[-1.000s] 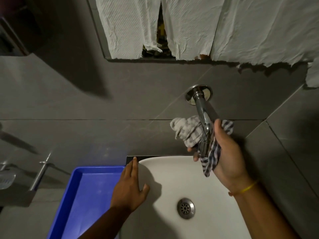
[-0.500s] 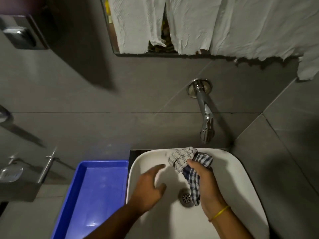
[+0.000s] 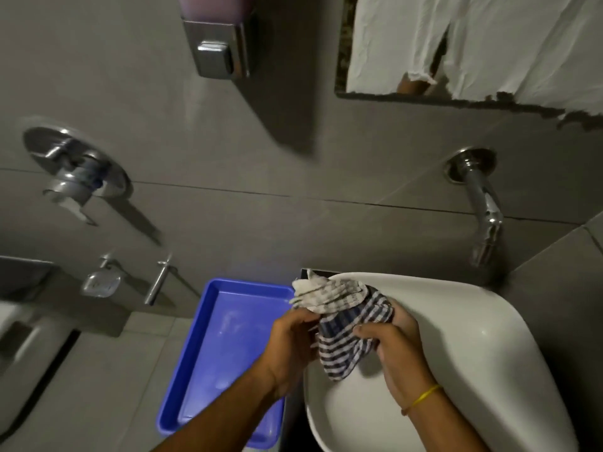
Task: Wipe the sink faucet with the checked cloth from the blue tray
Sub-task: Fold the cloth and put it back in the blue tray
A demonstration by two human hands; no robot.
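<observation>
Basin first: your white ceramic sink (image 3: 489,347) sits at 4 o'clock, the empty blue plastic tray (image 3: 228,308) beside it. Both your left hand (image 3: 290,347) and right hand (image 3: 391,350) clutch the bunched checked cloth (image 3: 346,324), well below the chrome wall faucet (image 3: 483,203). Wiping looks unfinished or just paused; I can't tell which.

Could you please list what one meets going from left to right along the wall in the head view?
Round wall valve → soap dish → soap dispenser → faucet.
</observation>
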